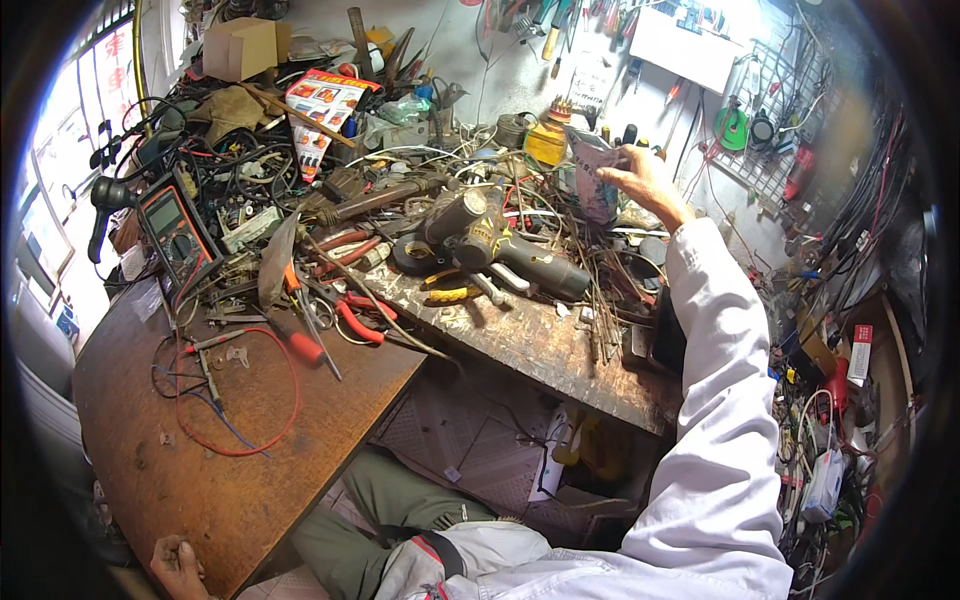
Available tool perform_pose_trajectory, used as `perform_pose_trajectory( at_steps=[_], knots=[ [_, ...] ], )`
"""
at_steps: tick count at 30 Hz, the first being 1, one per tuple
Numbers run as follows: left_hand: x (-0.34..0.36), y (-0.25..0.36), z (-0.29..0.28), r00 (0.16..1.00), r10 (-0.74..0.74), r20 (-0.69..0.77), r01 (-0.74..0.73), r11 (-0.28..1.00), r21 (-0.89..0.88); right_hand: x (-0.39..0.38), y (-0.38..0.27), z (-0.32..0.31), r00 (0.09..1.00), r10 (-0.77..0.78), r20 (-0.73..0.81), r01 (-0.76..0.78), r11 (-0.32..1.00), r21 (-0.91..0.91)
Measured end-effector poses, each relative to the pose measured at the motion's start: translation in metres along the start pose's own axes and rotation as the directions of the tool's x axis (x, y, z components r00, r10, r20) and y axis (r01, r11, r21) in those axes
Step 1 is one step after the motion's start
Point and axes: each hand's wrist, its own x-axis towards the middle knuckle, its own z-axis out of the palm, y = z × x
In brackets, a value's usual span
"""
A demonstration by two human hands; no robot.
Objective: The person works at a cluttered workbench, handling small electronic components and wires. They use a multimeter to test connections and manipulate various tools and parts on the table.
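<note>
My right hand (pixel 648 183) reaches to the back of the workbench. Its thumb and fingers close on the rim of a grey, pouch-like container (pixel 594 182) with faded printing. What lies inside the container is hidden. Low at the left, my left hand (pixel 178 568) rests by the edge of the brown wooden table (pixel 180 490), its fingers curled in; whether anything is in them cannot be made out. Between the hands lie a dark pistol-shaped power tool (pixel 535 268), a roll of black tape (pixel 413 254) and red-handled pliers (pixel 358 322).
A multimeter (pixel 180 232) leans at the left, its red lead (pixel 298 400) looped on the table. Heaped cables and tools cover the bench's back. A yellow container (pixel 545 145) stands near the wall. Tools hang on a wire rack (pixel 775 95). Clutter fills the right side.
</note>
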Motion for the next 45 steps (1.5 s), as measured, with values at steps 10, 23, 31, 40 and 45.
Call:
perform_pose_trajectory(
  at_steps=[10,23,31,40,45],
  knots=[
    [0.002,-0.019,-0.009,0.997,-0.066,0.035,0.066,0.998,0.0,-0.07,-0.039,0.015,0.823,0.341,0.455,-0.15,0.902,-0.405],
    [-0.004,-0.005,-0.004,0.999,0.019,0.044,-0.021,0.999,0.047,-0.071,-0.012,0.045,0.82,0.369,0.437,-0.266,0.922,-0.28],
    [-0.006,0.002,-0.004,0.997,-0.079,0.023,0.077,0.993,0.086,-0.067,0.002,0.062,0.865,0.338,0.371,-0.205,0.913,-0.354],
    [-0.007,0.003,-0.003,0.998,-0.061,0.026,0.059,0.996,0.074,-0.061,-0.019,0.028,0.741,0.439,0.508,-0.399,0.896,-0.192],
    [-0.007,0.006,-0.001,0.996,-0.09,0.027,0.088,0.993,0.073,-0.061,-0.011,0.013,0.717,0.409,0.564,-0.345,0.912,-0.223]
  ],
)
